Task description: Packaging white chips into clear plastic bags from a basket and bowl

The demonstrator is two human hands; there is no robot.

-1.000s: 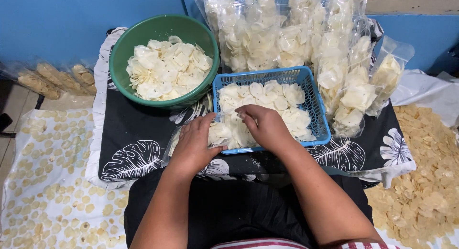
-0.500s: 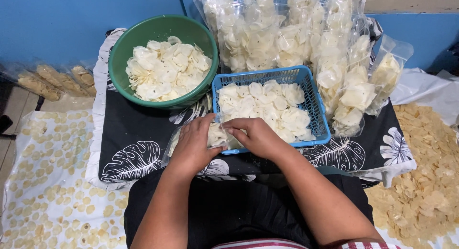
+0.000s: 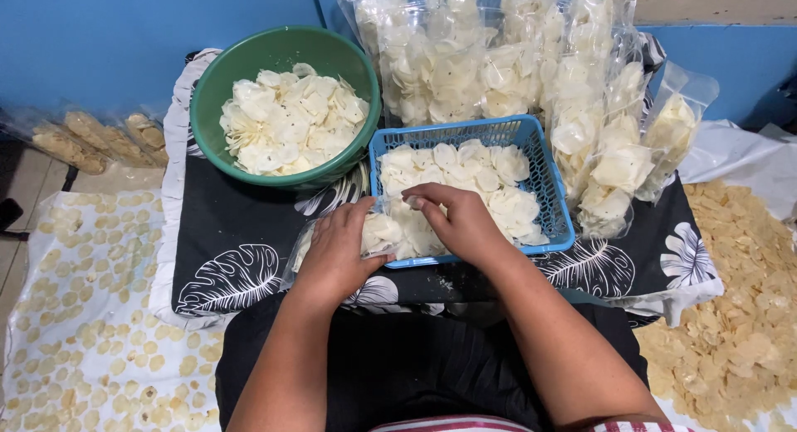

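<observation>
My left hand (image 3: 336, 248) grips a clear plastic bag (image 3: 383, 230) partly filled with pale white chips, holding it against the near left corner of a blue plastic basket (image 3: 554, 206). My right hand (image 3: 457, 219) pinches the bag's open mouth from the right, fingers on the plastic and the chips. The basket holds a loose heap of the same white chips (image 3: 481, 176). Both hands rest over a black cloth with white leaf print (image 3: 232, 241).
A green bowl (image 3: 217, 100) heaped with white chips stands at back left. Several filled clear bags (image 3: 498, 58) lean on the blue wall behind the basket. Yellowish chips (image 3: 739, 316) lie spread at right, small round ones (image 3: 75, 316) on a sheet at left.
My right hand has drawn back from inside the basket to the bag's mouth. The bag has shifted slightly left and toward me; the left hand keeps its hold.
</observation>
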